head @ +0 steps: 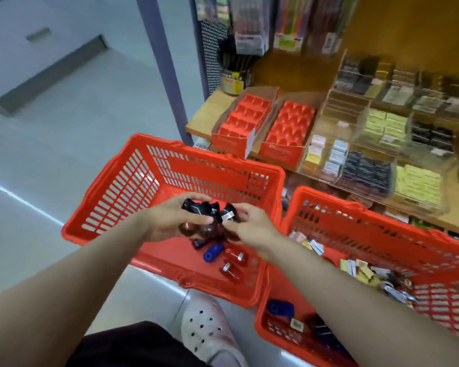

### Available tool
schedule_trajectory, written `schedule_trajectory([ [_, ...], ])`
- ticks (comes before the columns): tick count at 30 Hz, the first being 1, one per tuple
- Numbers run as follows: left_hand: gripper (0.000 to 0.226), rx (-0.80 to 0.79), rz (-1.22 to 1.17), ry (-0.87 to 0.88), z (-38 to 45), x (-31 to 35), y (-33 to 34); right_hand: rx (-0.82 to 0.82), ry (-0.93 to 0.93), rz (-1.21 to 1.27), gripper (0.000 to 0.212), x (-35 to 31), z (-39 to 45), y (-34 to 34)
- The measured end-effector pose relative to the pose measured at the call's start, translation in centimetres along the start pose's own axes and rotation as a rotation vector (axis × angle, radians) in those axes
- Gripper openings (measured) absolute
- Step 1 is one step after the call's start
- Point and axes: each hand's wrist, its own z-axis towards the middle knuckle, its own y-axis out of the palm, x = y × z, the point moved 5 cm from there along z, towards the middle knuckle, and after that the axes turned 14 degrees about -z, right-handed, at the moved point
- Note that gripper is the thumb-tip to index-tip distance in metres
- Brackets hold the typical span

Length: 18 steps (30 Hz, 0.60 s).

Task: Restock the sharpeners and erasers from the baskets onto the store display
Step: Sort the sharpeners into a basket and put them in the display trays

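We see both hands together over the left basket (133, 181). Left hand (167, 221) cups a bunch of sharpeners (200, 209), black and dark red, fingers curled round them. Right hand (252, 229) pinches one black sharpener (229, 214) just beside that bunch, touching it. More loose sharpeners (232, 260) lie on the basket floor at 6 o'clock from the hands, red ones and a blue one (212, 252). Right basket (355, 215) sits at 3 o'clock, touching the left one, holding small erasers (361, 268) and packets; details blurred. Two red trays (265, 125) with bare slots stand on the shelf (204, 115) at 12 o'clock. Clear bins (382, 144) of small boxes at 2 o'clock. White shoe (207, 327) at 6 o'clock.
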Motion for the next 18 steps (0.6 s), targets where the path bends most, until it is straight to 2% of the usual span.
schedule_trajectory([
  [4, 0.056, 0.072, 0.234, -0.164, 3.9, -3.6, -5.4, 0.011, 0.133, -0.617, 0.023, 4.6, 5.3, 3.9],
  [6, 0.050, 0.059, 0.253, -0.223, 6.3, -5.6, -6.3, -0.013, 0.275, -0.780, 0.028, 7.1, 6.8, 4.5],
  [8, 0.049, 0.051, 0.268, -0.247, 8.7, -7.5, -6.3, -0.009, 0.401, -0.742, 0.028, 9.2, 8.0, 4.7],
  [10, 0.050, 0.065, 0.317, -0.227, 10.9, -9.4, -6.5, 0.033, 0.473, -0.583, 0.025, 10.4, 9.1, 5.0],
  [11, 0.050, 0.079, 0.345, -0.209, 11.7, -10.2, -6.7, 0.066, 0.512, -0.426, 0.024, 11.0, 9.5, 5.2],
  [13, 0.049, 0.105, 0.371, -0.173, 13.0, -11.2, -7.2, 0.032, 0.666, -0.062, 0.031, 11.9, 10.1, 6.3],
  [15, 0.048, 0.124, 0.340, -0.143, 13.5, -11.6, -7.5, -0.005, 0.723, 0.013, 0.038, 12.9, 11.0, 7.0],
  [18, 0.055, 0.095, 0.349, -0.104, 13.0, -11.2, -7.3, 0.179, 0.656, -0.040, 0.044, 12.8, 11.6, 6.1],
])
